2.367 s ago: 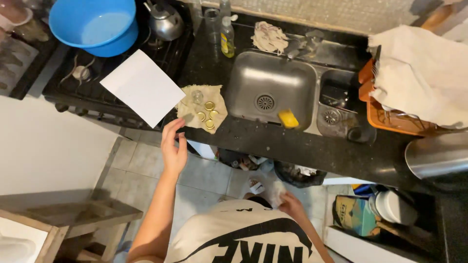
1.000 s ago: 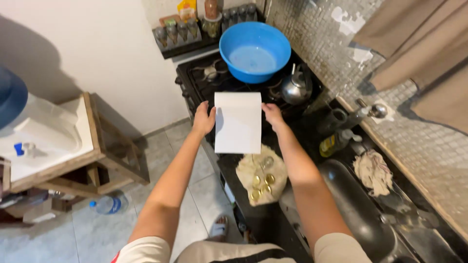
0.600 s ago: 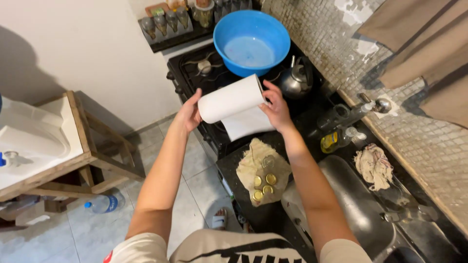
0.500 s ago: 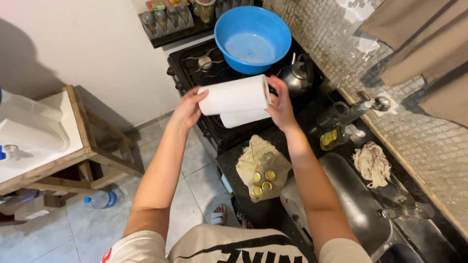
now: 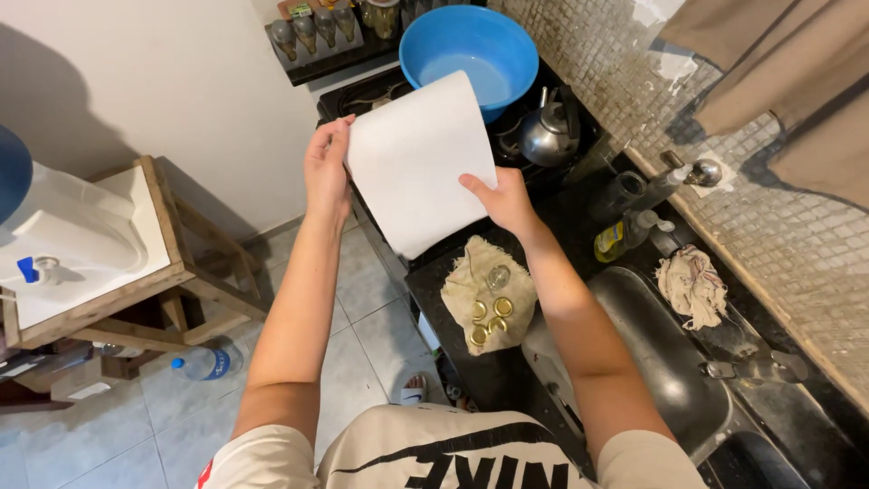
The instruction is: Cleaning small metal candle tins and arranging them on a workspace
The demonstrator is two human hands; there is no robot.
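- We held the sheet (image 5: 418, 163) over the stove (image 5: 543, 167), left hand (image 5: 326, 167) pinching its edge at 9 o'clock, right hand (image 5: 501, 199) grasping at 4.
- Its long axis ran 12 to 6; both hands were equally near.

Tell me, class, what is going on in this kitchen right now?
A person stands at a dark counter and holds a white sheet up with both hands, the left hand on its left edge and the right hand on its right edge. The sheet curves over the stove, in front of a blue bowl and a metal kettle. Below it, a beige cloth on the counter carries several small gold lids, beside the sink.
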